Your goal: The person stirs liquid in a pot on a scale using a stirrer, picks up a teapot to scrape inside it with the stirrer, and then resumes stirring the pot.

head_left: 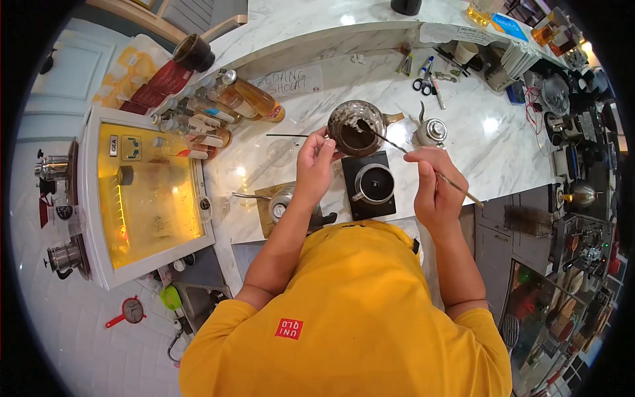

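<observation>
Our shirt fills the lower centre; at upper centre, our left hand grasps the pot, our right hand the stick dipping inside. Slow strokes should avoid spills.

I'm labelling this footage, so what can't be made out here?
In the head view:
Left hand: fingers partly hidden behind the glass pot.
Stick: one stretch covered by the right hand.
Sign: start of its wording hidden by a brown bottle.
Kettle: dial too small to read.
Black container: cut off by the top edge.
</observation>
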A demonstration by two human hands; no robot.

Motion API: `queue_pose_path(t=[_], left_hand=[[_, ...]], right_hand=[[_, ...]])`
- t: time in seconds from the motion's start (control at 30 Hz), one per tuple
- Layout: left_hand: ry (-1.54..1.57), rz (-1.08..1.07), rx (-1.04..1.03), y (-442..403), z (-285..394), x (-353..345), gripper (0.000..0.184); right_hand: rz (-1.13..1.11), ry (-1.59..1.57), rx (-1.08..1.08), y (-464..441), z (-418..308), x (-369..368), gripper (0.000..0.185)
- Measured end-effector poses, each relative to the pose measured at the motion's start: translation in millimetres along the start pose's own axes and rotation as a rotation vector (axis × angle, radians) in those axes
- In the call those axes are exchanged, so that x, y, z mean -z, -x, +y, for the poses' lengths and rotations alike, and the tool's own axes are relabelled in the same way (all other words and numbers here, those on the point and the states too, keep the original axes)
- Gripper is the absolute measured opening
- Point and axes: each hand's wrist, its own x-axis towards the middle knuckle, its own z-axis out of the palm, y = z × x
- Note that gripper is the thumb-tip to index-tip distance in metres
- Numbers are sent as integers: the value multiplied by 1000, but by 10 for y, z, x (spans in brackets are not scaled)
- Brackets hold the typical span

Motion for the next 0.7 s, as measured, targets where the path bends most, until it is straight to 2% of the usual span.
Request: queue_pose_path(t=[0.23, 0.33, 0.63, 0.7], left_hand=[[10, -21, -224, 387, 357, 1, 13], [-90, 3, -303, 503, 478, 34, 13], [-243, 57, -423, 693, 533, 130, 13], [-181, 97, -407, 732, 570, 81, 15]], right_hand=[[-21, 3, 157, 31, -433, 51, 7], [-15, 2, 185, 65, -563, 44, 7], [43, -14, 201, 125, -782, 8, 12], [71, -10, 195, 172, -784, -20, 15]])
